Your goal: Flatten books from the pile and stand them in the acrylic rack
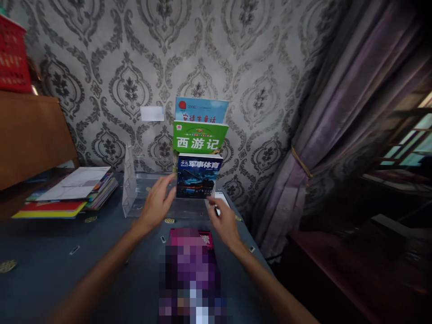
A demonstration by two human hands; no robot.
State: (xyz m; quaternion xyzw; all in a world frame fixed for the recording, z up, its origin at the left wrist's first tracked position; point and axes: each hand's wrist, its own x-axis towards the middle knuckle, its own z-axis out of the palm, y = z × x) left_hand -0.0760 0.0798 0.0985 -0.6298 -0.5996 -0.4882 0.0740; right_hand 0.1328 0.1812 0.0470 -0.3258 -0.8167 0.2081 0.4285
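A clear acrylic stand [128, 184] with stepped tiers is on the table. On its right side, three books stand upright one behind another: a dark blue book [198, 177] in front, a green book [200, 137] behind it, and a light blue book [201, 108] at the back. My left hand [158, 200] is at the front book's left edge, fingers spread and holding nothing. By the lower right corner of that book is my right hand [222, 220], fingers loosely bent and apart. Whether its fingertips touch the book or the stand is unclear.
Left of the stand lies a pile of books and papers [77, 184]. A pink item [206, 238] is in front of the stand, partly behind a pixelated purple area. A white object [222, 201] rests behind my right hand. A curtain [286, 193] hangs beyond the table's right edge.
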